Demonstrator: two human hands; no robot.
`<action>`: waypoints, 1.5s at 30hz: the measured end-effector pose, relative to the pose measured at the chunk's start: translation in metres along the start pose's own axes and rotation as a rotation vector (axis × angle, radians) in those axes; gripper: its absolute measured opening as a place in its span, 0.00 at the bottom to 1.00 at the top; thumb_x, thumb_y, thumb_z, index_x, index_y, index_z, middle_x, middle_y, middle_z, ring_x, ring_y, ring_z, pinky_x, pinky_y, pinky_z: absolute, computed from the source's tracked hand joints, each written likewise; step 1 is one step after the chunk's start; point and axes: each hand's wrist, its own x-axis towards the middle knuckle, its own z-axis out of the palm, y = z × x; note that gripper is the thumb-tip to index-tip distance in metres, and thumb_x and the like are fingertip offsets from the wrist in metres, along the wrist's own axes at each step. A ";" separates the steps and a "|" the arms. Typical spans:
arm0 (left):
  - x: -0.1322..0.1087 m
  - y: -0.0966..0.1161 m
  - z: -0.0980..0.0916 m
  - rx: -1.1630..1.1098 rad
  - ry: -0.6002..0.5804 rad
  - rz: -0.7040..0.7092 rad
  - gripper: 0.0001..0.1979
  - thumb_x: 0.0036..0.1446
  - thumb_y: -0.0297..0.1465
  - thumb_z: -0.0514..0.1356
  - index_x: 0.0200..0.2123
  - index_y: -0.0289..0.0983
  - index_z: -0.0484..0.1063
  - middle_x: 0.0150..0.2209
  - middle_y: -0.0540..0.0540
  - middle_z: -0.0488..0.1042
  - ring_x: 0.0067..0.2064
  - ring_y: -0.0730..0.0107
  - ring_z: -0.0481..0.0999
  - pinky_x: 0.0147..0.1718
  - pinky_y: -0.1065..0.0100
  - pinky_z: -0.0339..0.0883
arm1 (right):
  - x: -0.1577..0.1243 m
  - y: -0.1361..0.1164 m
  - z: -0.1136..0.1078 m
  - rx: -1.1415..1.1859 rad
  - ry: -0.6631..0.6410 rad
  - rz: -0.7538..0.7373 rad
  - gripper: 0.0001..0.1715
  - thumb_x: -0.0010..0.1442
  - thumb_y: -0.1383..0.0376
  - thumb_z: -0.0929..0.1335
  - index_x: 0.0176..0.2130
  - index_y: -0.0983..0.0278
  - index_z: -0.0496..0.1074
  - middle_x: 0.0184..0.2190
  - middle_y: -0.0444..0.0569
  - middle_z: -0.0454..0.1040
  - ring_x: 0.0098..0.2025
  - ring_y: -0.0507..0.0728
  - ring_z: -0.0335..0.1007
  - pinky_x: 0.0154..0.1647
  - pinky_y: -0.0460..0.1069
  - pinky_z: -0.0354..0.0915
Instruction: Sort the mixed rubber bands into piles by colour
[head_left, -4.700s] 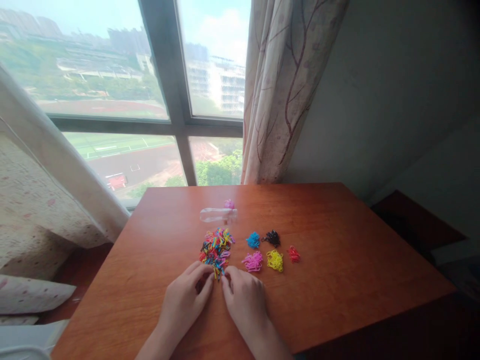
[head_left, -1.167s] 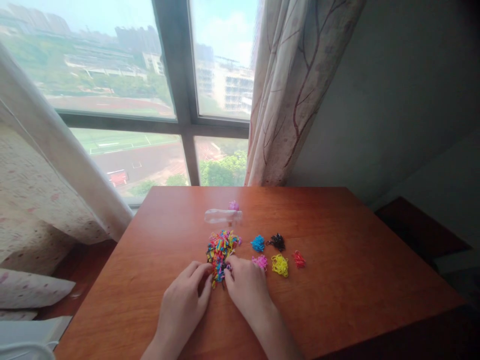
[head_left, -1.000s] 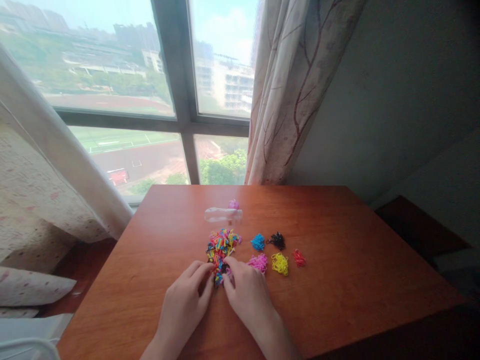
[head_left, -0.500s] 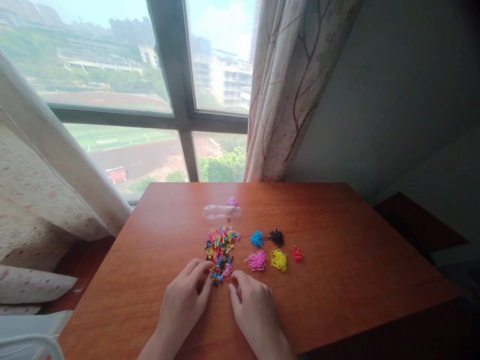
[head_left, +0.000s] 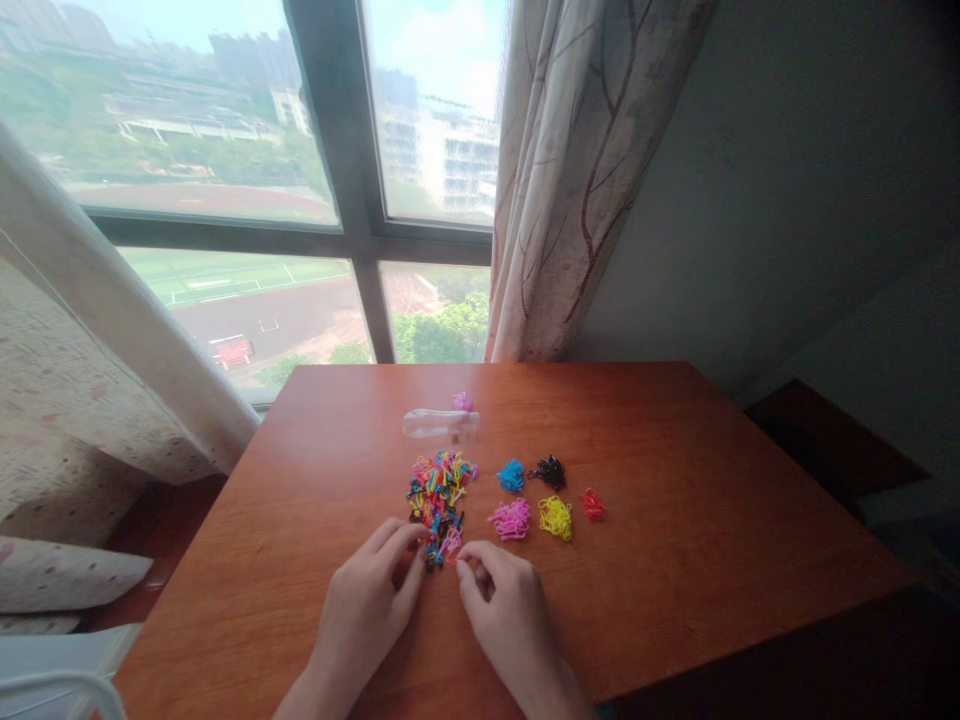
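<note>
A pile of mixed-colour small loops (head_left: pixel 441 482), which look like rubber bands, lies on the wooden table. At the pile's near left edge is my left hand (head_left: pixel 375 585), fingers curved and touching the loops, with a small gap between thumb and forefinger. My right hand (head_left: pixel 506 600) pinches a red rubber band (head_left: pixel 452 560) at the near right edge of the pile. Single-colour heaps sit to the right: blue bands (head_left: pixel 511 476), black bands (head_left: pixel 551 471), pink bands (head_left: pixel 511 520), yellow bands (head_left: pixel 556 518) and a smaller heap of red bands (head_left: pixel 592 505).
Behind the pile a clear plastic bottle (head_left: pixel 439 423) lies on its side, with a purple object (head_left: pixel 463 402) just beyond it. The table (head_left: pixel 675 460) reaches the window and curtain (head_left: pixel 555 180). A white rail (head_left: pixel 67 683) is at the lower left.
My right thumb and forefinger have closed on a red band beside the pile. My left hand stays almost where it was. The view has shifted slightly.
</note>
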 end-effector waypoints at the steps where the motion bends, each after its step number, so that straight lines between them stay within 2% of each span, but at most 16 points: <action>1: 0.000 0.000 0.000 0.001 0.002 0.000 0.09 0.62 0.32 0.54 0.42 0.43 0.73 0.37 0.50 0.77 0.33 0.71 0.78 0.33 0.73 0.70 | 0.000 0.000 0.000 0.028 -0.002 0.001 0.09 0.63 0.69 0.64 0.35 0.60 0.74 0.27 0.42 0.76 0.27 0.52 0.72 0.30 0.42 0.59; 8: 0.001 0.000 -0.001 0.004 -0.008 0.009 0.09 0.63 0.32 0.54 0.42 0.43 0.73 0.37 0.49 0.77 0.34 0.71 0.78 0.33 0.73 0.70 | 0.002 -0.004 -0.003 0.119 0.007 0.006 0.11 0.64 0.66 0.64 0.34 0.61 0.75 0.25 0.42 0.75 0.25 0.51 0.70 0.28 0.42 0.59; 12: -0.001 -0.003 0.001 0.012 -0.013 0.016 0.08 0.63 0.32 0.53 0.43 0.43 0.72 0.38 0.50 0.77 0.34 0.71 0.78 0.34 0.73 0.70 | 0.005 0.001 -0.021 0.111 0.076 0.002 0.14 0.65 0.62 0.63 0.32 0.61 0.75 0.23 0.42 0.73 0.24 0.51 0.68 0.26 0.43 0.59; 15: -0.002 -0.003 0.002 0.033 -0.014 0.023 0.08 0.63 0.32 0.53 0.42 0.43 0.71 0.38 0.51 0.76 0.34 0.71 0.78 0.34 0.73 0.69 | 0.007 0.023 -0.047 -0.012 0.187 0.021 0.17 0.66 0.58 0.62 0.33 0.61 0.76 0.24 0.45 0.74 0.24 0.52 0.69 0.27 0.44 0.60; 21: -0.002 -0.001 0.002 0.048 -0.020 0.028 0.08 0.64 0.32 0.53 0.42 0.44 0.71 0.37 0.51 0.76 0.34 0.71 0.78 0.32 0.73 0.69 | 0.004 0.092 -0.103 -0.343 0.409 0.115 0.21 0.65 0.51 0.62 0.36 0.62 0.77 0.25 0.49 0.76 0.26 0.56 0.73 0.30 0.47 0.63; 26: -0.002 -0.001 0.003 0.045 -0.015 0.036 0.08 0.63 0.31 0.53 0.43 0.44 0.71 0.38 0.52 0.76 0.34 0.72 0.79 0.33 0.73 0.69 | 0.002 0.119 -0.119 -0.460 0.391 0.164 0.24 0.67 0.50 0.60 0.38 0.62 0.77 0.25 0.49 0.76 0.27 0.57 0.74 0.29 0.47 0.61; 32: -0.001 -0.002 0.002 0.035 0.021 0.060 0.08 0.63 0.31 0.54 0.43 0.43 0.71 0.38 0.51 0.76 0.34 0.72 0.79 0.32 0.74 0.69 | 0.002 0.120 -0.112 -0.428 0.455 0.086 0.23 0.66 0.51 0.62 0.39 0.63 0.77 0.25 0.48 0.76 0.25 0.56 0.73 0.27 0.47 0.62; 36: -0.001 -0.002 0.002 0.018 0.029 0.061 0.08 0.63 0.31 0.54 0.43 0.43 0.71 0.38 0.51 0.76 0.33 0.73 0.78 0.32 0.74 0.69 | 0.000 0.103 -0.097 -0.343 0.481 -0.014 0.19 0.67 0.54 0.63 0.38 0.63 0.77 0.24 0.47 0.76 0.24 0.54 0.73 0.27 0.45 0.63; 41: -0.001 -0.001 0.001 -0.006 0.033 0.020 0.08 0.63 0.30 0.53 0.42 0.42 0.71 0.37 0.51 0.76 0.31 0.74 0.76 0.32 0.74 0.68 | -0.005 0.062 -0.053 -0.187 0.274 -0.126 0.14 0.68 0.63 0.61 0.39 0.61 0.75 0.33 0.49 0.79 0.30 0.54 0.76 0.33 0.45 0.66; 45: -0.004 0.000 -0.001 0.009 0.009 -0.013 0.06 0.63 0.31 0.53 0.37 0.41 0.70 0.32 0.52 0.74 0.29 0.73 0.74 0.31 0.73 0.67 | -0.009 0.034 -0.016 -0.141 0.107 -0.183 0.13 0.65 0.68 0.61 0.38 0.60 0.74 0.31 0.46 0.78 0.31 0.54 0.75 0.35 0.45 0.63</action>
